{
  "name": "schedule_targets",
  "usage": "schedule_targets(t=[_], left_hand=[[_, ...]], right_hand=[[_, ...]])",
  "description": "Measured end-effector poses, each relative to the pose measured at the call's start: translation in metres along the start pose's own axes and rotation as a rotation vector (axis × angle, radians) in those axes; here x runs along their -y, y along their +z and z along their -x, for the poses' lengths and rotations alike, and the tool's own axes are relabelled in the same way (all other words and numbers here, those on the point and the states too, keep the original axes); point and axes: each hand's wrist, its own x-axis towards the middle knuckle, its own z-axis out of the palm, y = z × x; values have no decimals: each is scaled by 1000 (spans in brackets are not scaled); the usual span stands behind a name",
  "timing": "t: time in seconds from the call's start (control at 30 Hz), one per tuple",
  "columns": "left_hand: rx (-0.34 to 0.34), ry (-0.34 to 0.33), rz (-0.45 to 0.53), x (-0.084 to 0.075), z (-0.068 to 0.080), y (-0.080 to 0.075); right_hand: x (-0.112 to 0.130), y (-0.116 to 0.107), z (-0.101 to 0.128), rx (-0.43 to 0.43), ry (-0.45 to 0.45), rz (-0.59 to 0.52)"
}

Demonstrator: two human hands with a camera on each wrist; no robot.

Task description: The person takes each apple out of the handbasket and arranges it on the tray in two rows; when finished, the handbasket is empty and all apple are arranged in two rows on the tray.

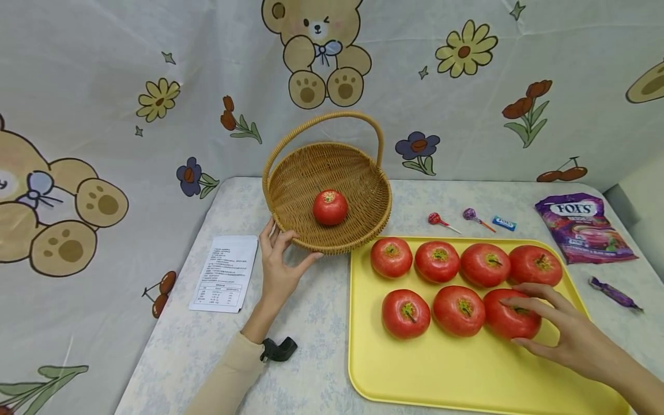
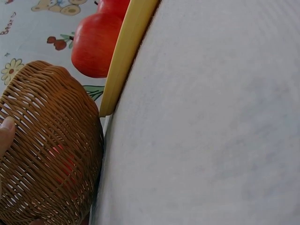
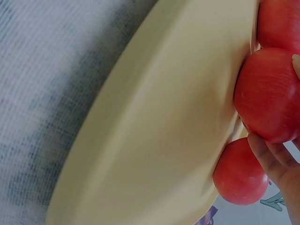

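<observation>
A wicker basket [image 1: 332, 173] [image 2: 47, 154] with a handle stands at the back of the table and holds one red apple [image 1: 329, 207]. My left hand [image 1: 287, 248] cups the basket's near left wall between fingers and thumb; a fingertip [image 2: 4, 131] lies on the weave. To the right, a yellow tray [image 1: 446, 369] [image 3: 154, 131] carries several red apples in two rows. My right hand [image 1: 513, 321] grips the rightmost apple of the front row [image 1: 498, 320] [image 3: 269, 93], fingers on top and thumb at its near side. That apple rests on the tray.
A printed paper [image 1: 225, 273] lies left of the basket and a small black object [image 1: 278, 349] by my left sleeve. Behind the tray lie two lollipops [image 1: 438, 219], a blue candy [image 1: 504, 223], a purple candy bag [image 1: 581, 227] and a purple wrapped sweet [image 1: 614, 293]. A patterned curtain hangs behind.
</observation>
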Motion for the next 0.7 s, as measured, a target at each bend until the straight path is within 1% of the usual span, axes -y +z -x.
schedule_targets(t=[0.1,0.3,0.37,0.53,0.7], left_hand=[[-4,7,-12,11,2,2],[-4,10,-3,-15,-1,-2],[-2,11,7,-20,-2,-4],[5,18,16,-22,-4,-3],[0,25,4,-20,-4,-2]], right_hand=[[0,1,0,1,0,7],[-4,1,1,9,-21,33],[-4,-1,0,23,-30,60],[4,-11,-8,8,-38,84],[12,-25,-27,-13,-102,73]])
